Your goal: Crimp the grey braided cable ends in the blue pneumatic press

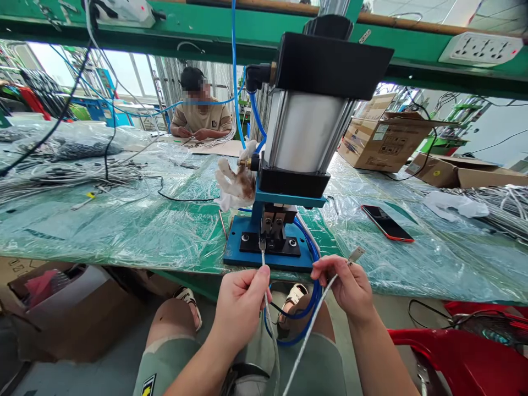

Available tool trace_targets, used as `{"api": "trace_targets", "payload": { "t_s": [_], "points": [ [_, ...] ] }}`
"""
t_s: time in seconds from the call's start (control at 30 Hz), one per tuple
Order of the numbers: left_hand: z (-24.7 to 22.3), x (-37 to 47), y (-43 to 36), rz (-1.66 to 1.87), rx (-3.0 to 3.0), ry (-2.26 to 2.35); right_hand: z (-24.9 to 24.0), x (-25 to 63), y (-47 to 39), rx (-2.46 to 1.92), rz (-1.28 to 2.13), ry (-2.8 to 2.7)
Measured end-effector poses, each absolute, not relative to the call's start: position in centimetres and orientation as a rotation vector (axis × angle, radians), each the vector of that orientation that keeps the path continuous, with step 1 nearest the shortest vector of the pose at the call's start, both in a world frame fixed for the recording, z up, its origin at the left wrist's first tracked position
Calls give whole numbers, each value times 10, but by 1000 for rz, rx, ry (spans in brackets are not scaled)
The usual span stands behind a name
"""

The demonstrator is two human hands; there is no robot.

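Note:
Between thumb and fingers, my left hand (243, 308) pinches a pale cable (270, 324), whose metal connector (263, 243) sits at the jaws of a pneumatic press (303, 132). My right hand (348, 286) is closed on another pale braided cable (307, 341). Its flat metal USB-type plug (356, 253) sticks up above my fingers, to the right of the press base (236, 242). Both cables hang down over my lap. Whether they are two ends of one cable is hidden below.
A phone (388, 223) lies right of the press. Cardboard boxes (371, 137) and cable bundles (509, 206) are farther right; more cables (74, 179) lie left. A white glove (235, 181) hangs by the cylinder. Blue hoses (315, 297) loop below the edge. A person (201, 110) sits opposite.

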State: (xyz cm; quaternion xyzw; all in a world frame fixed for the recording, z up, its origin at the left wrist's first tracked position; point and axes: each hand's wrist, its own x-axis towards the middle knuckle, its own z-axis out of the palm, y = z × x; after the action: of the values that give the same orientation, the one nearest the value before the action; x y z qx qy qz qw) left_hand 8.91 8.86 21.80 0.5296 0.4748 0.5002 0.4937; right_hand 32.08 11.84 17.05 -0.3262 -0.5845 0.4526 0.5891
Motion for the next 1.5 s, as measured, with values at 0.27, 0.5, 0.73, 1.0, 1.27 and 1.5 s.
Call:
{"api": "trace_targets", "payload": {
  "t_s": [0.27,0.5,0.73,1.0,1.27,1.5],
  "points": [
    [221,93,93,1228,1218,1103,172,321,119,-764,1048,-1381],
    [217,93,96,1223,1189,1098,171,321,118,-770,1044,-1372],
    [217,92,103,1223,1029,1104,171,321,118,-776,1039,-1368],
    [223,97,118,1211,857,1029,170,321,118,-768,1044,-1368],
    [224,98,115,1241,813,1009,170,322,119,-774,1035,-1380],
    [228,97,116,1233,754,971,173,321,118,-777,1035,-1379]
  ]
}}
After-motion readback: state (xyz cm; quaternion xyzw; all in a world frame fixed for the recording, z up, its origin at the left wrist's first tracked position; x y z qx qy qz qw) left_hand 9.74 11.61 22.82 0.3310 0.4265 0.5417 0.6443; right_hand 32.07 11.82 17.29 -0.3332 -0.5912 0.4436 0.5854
